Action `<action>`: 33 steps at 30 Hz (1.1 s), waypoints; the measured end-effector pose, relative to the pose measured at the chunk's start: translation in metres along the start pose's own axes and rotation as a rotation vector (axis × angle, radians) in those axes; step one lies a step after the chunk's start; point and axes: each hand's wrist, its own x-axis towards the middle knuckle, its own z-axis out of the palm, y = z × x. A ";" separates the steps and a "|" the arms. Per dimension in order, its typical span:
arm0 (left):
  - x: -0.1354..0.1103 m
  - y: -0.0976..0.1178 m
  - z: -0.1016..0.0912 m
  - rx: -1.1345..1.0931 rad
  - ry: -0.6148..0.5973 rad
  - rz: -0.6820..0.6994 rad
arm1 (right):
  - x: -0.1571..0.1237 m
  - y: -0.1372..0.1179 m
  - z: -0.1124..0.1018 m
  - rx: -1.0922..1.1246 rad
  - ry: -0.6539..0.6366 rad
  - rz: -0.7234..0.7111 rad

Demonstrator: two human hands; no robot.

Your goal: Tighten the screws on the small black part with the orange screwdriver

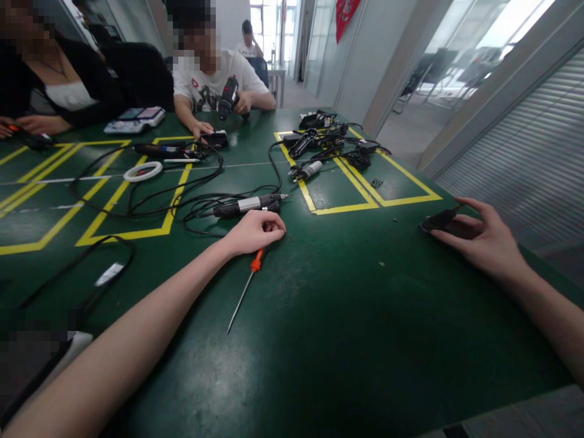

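My left hand [255, 231] rests on the green table [347, 316], fingers curled round the orange handle of a screwdriver [249, 281]; its thin metal shaft points back toward me. Just beyond the hand lies a black and silver electric screwdriver [246, 205] with its cord. My right hand [483, 240] lies near the table's right edge, fingers wrapped over a small flat black device [440, 219] that it presses to the table.
Tangled black cables, a white tape roll [143, 171] and yellow floor-style markings cover the far table. A pile of black tools and chargers [328, 143] sits at the back right. Across the table, a person holds a drill [228, 97]; another person sits at the far left.
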 end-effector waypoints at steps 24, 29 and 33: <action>-0.001 0.001 0.000 0.005 0.007 -0.008 | 0.014 -0.059 0.046 -1.179 -0.269 -0.969; -0.001 0.000 0.001 -0.005 0.004 0.011 | 0.012 -0.051 0.042 -1.143 -0.289 -0.897; -0.001 0.000 0.001 -0.001 0.004 0.007 | 0.003 -0.050 0.038 -1.060 -0.247 -0.920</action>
